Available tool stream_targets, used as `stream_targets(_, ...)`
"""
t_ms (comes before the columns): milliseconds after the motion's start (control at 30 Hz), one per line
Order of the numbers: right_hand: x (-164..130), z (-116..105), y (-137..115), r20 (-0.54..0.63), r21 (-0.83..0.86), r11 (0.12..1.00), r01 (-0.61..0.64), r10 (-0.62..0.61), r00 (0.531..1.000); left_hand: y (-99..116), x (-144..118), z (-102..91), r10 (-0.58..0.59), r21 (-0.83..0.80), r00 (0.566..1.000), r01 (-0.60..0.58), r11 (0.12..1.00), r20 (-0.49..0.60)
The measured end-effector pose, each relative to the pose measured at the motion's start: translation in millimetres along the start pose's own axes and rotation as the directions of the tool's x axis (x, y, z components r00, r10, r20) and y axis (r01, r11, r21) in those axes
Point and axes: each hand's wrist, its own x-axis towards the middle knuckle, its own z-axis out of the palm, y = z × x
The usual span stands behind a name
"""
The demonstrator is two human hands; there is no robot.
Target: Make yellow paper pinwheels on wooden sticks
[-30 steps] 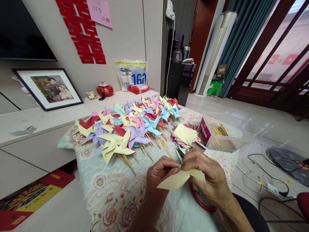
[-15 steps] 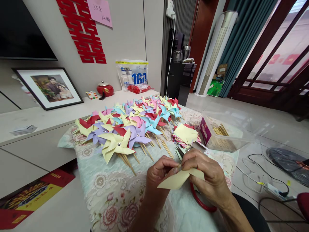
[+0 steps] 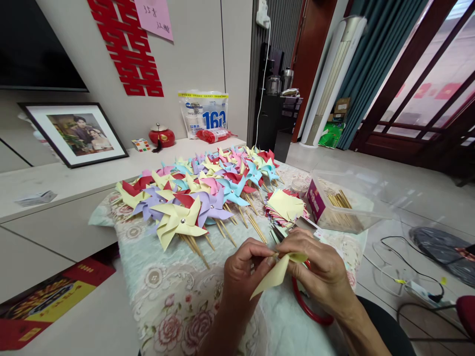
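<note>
A pale yellow paper piece, bent into a curl, is held between both hands above the table. My left hand pinches it at its upper left with thumb and fingertips. Closed on its right part is my right hand, where the paper rolls over. Whatever lies right at the fingertips is too small to make out. Red-handled scissors lie under my right hand, partly hidden, with the blades pointing away. Beyond the hands rests a stack of square paper sheets, yellow on top.
Many finished paper pinwheels on sticks cover the table's far left. Loose sticks lie beside them. A clear plastic box with sticks stands at the right. The flowered tablecloth spreads below; cables lie on the floor.
The yellow paper has gone from fairly flat to more curled, with its right part rolled over between my fingers. Both hands stay in nearly the same place.
</note>
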Motion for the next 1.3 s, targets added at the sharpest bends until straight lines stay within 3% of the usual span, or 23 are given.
stream_targets(233, 1, 0, 3, 0.006, -0.024, 0.999, 0.043, -0.043, 0.999, -3, -1, -1.3, 0.107, 0.122, 0.994, -0.105, 0.987, -0.006)
stream_targets(533, -1, 7, 8, -0.025, -0.060, 0.998, 0.010, -0.012, 1.000, -1, -1, -6.8, 0.146, 0.314, 0.988, -0.154, 0.937, 0.051)
stream_targets(1300, -4, 14, 19, -0.113, -0.093, 0.996, 0.003, -0.014, 0.994, 6, -1, -1.0, 0.217, 0.440, 0.967, -0.253, 0.862, 0.131)
